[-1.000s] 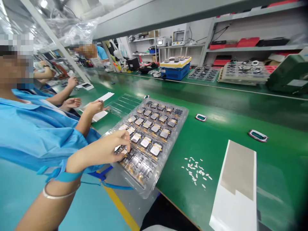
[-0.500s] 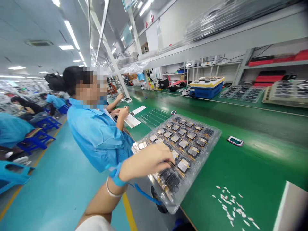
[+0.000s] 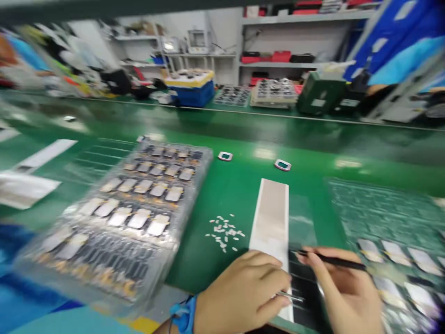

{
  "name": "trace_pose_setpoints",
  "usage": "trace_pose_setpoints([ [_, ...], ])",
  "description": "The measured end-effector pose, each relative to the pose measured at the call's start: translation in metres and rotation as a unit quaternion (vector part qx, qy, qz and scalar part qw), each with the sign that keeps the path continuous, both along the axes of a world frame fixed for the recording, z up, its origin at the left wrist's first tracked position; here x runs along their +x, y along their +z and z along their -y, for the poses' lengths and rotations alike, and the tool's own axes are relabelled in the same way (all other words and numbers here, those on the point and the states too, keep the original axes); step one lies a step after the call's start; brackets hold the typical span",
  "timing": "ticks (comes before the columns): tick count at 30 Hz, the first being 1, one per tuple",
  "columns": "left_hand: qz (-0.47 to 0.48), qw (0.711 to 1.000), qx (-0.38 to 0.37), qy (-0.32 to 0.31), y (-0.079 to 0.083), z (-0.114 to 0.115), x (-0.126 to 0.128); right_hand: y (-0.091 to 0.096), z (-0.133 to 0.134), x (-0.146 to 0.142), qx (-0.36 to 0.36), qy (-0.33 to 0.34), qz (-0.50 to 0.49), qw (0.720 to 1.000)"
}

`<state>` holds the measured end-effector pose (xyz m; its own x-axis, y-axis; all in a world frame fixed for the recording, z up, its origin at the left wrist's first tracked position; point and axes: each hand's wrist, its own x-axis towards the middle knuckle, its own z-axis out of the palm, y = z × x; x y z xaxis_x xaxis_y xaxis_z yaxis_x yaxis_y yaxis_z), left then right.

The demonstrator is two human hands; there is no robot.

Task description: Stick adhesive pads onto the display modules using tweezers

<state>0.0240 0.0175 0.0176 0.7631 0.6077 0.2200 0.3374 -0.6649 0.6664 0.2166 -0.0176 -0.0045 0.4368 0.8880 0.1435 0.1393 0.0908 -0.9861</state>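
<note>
I wear a bright blue band [image 3: 184,313] around my left wrist, slightly bunched; beyond that band, my fingers [image 3: 276,280] are bare.

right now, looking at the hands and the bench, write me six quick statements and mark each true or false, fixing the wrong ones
1. The right hand holds a slim black tool. True.
2. The left hand is over the left tray. False: it is over the near part of the white strip.
3. Small white pieces lie scattered between the left tray and the white strip. True.
4. The left wrist is bare. False: a blue wristband circles it.
5. A small rounded frame lies on the green bench, beyond the white strip. True.
6. Silver-faced parts fill the left tray's nearest row. False: only two show, at its left end.
</note>
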Motion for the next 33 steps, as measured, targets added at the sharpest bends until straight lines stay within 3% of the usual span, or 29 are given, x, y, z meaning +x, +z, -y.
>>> trace_pose_setpoints([
  [4,0.001,0.999,-0.035,-0.006,-0.004,0.001,0.002,0.005,-0.006,-0.011,0.006,0.013,-0.027,1.0],
  [9,0.01,0.999,-0.029,0.031,-0.005,0.005,-0.002,0.014,-0.013,-0.027,-0.011,0.04,0.013,0.999],
  [18,-0.016,1.0,0.002,0.005,-0.007,0.004,0.001,0.001,-0.002,0.008,-0.056,-0.012,0.028,0.998],
  [22,-0.027,0.999,0.029,-0.015,-0.006,0.006,0.011,-0.004,0.001,0.004,-0.052,-0.013,0.017,0.998],
  [27,-0.053,0.998,0.016,0.027,-0.007,0.006,0.02,-0.004,-0.002,0.0,-0.055,-0.021,0.012,0.998],
  [33,-0.052,0.998,0.01,0.032,-0.006,0.005,0.018,-0.004,-0.002,0.001,-0.07,-0.025,0.001,0.997],
])
